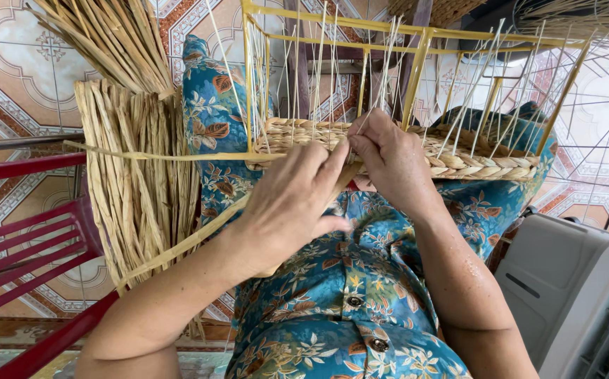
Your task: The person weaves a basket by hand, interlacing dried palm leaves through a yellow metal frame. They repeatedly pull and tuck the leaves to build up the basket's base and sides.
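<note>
While the yellow wire frame (417, 42) rested on the lap, both hands were kept at the near rim of the half-woven straw basket (459, 158). Left hand (294, 207): fingers curled, a flat straw strand (178, 245) pinched against the weave; the strand ran down and out to the left of that hand. Right hand (389, 158): closed on the rim just right of the left hand, fingertips touching the braid; what was pinched could not be told. Thin white uprights (389, 63) stood beyond both hands. A bundle of straw (136, 182) stood left of the left hand, with a red chair (23, 253) further left. A grey appliance (578, 295) sat right of the right forearm.
</note>
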